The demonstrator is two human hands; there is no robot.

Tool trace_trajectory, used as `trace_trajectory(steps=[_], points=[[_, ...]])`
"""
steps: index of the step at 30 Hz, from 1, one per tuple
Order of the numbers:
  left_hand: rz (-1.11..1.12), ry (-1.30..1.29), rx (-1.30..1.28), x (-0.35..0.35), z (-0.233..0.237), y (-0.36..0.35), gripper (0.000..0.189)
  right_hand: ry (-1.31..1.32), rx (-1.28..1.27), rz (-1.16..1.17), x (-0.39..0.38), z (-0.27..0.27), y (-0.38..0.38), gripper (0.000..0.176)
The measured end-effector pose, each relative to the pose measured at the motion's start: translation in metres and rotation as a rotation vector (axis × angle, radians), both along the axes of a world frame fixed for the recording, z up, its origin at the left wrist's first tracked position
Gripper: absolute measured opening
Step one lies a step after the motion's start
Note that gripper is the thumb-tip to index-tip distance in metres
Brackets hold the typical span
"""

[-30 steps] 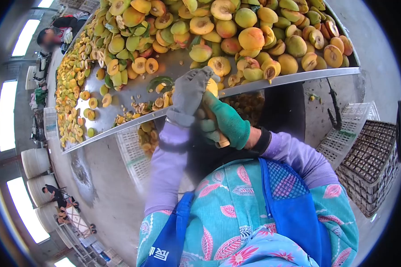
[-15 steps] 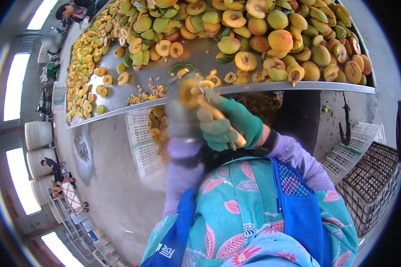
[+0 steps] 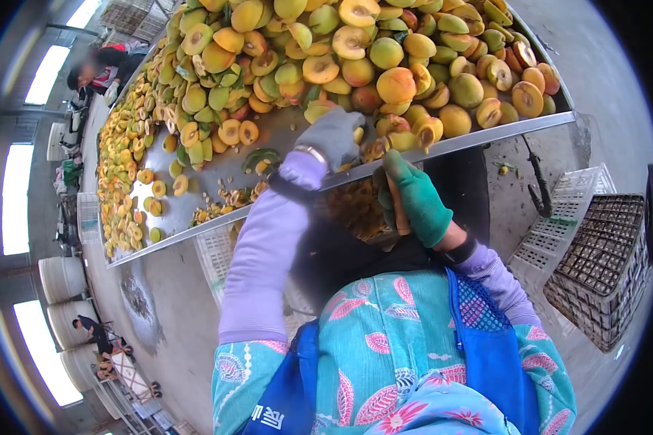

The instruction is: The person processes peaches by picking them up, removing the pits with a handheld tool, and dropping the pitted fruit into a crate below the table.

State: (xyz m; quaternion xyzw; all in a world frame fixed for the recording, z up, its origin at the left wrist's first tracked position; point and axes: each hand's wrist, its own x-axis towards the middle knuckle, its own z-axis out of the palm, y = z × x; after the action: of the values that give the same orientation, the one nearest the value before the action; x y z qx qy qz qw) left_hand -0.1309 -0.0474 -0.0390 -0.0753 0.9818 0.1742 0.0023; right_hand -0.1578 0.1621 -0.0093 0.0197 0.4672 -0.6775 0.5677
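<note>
My left hand (image 3: pixel 333 138), in a grey glove, reaches over the near edge of the metal table (image 3: pixel 442 143). Its fingers close on a yellowish piece of fruit (image 3: pixel 358 135), beside the pile. The green-gloved right hand (image 3: pixel 419 199) is just below the table's rim, wrapped round a wooden handle (image 3: pixel 397 206). The tool's tip lies near some fruit and cannot be made out. Heaped peach-like fruit (image 3: pixel 396 85), whole and halved, covers the back of the table. Small pits and scraps (image 3: pixel 233 196) lie near the front edge.
Below the table is a white crate (image 3: pixel 214 257) with fruit beside it. At the right, a white basket (image 3: pixel 551 217) leans by a dark crate (image 3: pixel 602 261). One person (image 3: pixel 109 72) is at the table's far left; another (image 3: pixel 94 332) is farther off beside large tubs (image 3: pixel 64 279).
My hands have moved apart. The left has gone up and forward to the fruit; the right, still holding the handle, has moved right. The whole view has shifted.
</note>
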Motion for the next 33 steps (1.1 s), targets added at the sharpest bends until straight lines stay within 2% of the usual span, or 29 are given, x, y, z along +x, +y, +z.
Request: trace_trajectory(steps=[1, 3, 4, 5, 6, 8, 9, 11, 12, 14, 15, 18, 21, 24, 26, 28, 30, 31, 32, 33], points=[[-0.041, 0.061, 0.062, 0.015, 0.011, -0.005, 0.029, 0.177, -0.007, 0.000, 0.002, -0.012, -0.004, 0.041], [0.344, 0.063, 0.352, 0.044, 0.036, 0.010, 0.026, 0.608, -0.011, -0.015, 0.009, -0.039, -0.018, 0.042], [0.322, 0.177, 0.341, 0.058, 0.034, 0.016, 0.024, 0.855, -0.018, -0.014, 0.015, -0.036, -0.027, 0.043], [0.308, 0.293, 0.330, 0.073, 0.031, 0.021, 0.022, 0.880, 0.059, 0.189, 0.017, -0.029, -0.027, 0.045], [0.294, 0.415, 0.315, 0.088, 0.030, 0.026, 0.020, 0.934, 0.073, 0.270, 0.021, -0.020, -0.032, 0.045], [0.497, 0.513, 0.738, 0.093, 0.040, 0.052, 0.020, 1.053, 0.104, 0.422, 0.028, -0.010, -0.040, 0.046], [0.527, 0.558, 0.732, 0.097, 0.033, 0.052, 0.020, 1.038, 0.077, 0.410, 0.032, -0.014, -0.041, 0.047], [0.596, 0.634, 0.883, 0.099, 0.024, 0.053, 0.017, 1.033, 0.049, 0.421, 0.036, -0.020, -0.040, 0.047], [0.635, 0.664, 1.037, 0.096, 0.027, 0.055, 0.015, 1.033, 0.040, 0.423, 0.037, -0.021, -0.039, 0.048], [0.711, 0.717, 1.343, 0.092, 0.033, 0.058, 0.018, 0.913, 0.066, 0.374, 0.044, -0.019, -0.038, 0.048], [0.751, 0.744, 1.288, 0.091, 0.029, 0.058, 0.030, 0.853, 0.073, 0.351, 0.047, -0.018, -0.039, 0.047], [0.840, 0.812, 1.052, 0.090, 0.011, 0.059, 0.032, 0.776, 0.070, 0.338, 0.054, -0.018, -0.045, 0.044], [0.764, 0.866, 1.076, 0.091, 0.012, 0.065, 0.034, 0.391, -0.013, 0.274, 0.062, 0.001, -0.043, 0.041], [0.723, 0.804, 0.989, 0.092, 0.008, 0.060, 0.034, 0.094, 0.057, 0.358, 0.055, 0.017, -0.038, 0.039], [0.655, 0.691, 1.140, 0.093, 0.015, 0.055, 0.035, 0.206, -0.024, 0.355, 0.049, 0.011, -0.039, 0.037], [0.652, 0.530, 1.276, 0.093, 0.027, 0.051, 0.036, 0.136, -0.041, 0.378, 0.048, 0.013, -0.037, 0.037], [0.722, 0.344, 1.386, 0.092, 0.038, 0.046, 0.037, -0.105, -0.006, 0.445, 0.049, 0.024, -0.035, 0.037], [0.755, 0.380, 1.278, 0.090, 0.037, 0.046, 0.035, -0.466, -0.171, 0.355, 0.058, 0.011, -0.043, 0.040], [0.720, 0.470, 1.236, 0.089, 0.035, 0.045, 0.035, -0.718, -0.362, 0.420, 0.052, -0.002, -0.044, 0.040], [0.680, 0.565, 1.188, 0.086, 0.031, 0.045, 0.034, -0.646, -0.333, 0.418, 0.049, 0.001, -0.044, 0.043]])
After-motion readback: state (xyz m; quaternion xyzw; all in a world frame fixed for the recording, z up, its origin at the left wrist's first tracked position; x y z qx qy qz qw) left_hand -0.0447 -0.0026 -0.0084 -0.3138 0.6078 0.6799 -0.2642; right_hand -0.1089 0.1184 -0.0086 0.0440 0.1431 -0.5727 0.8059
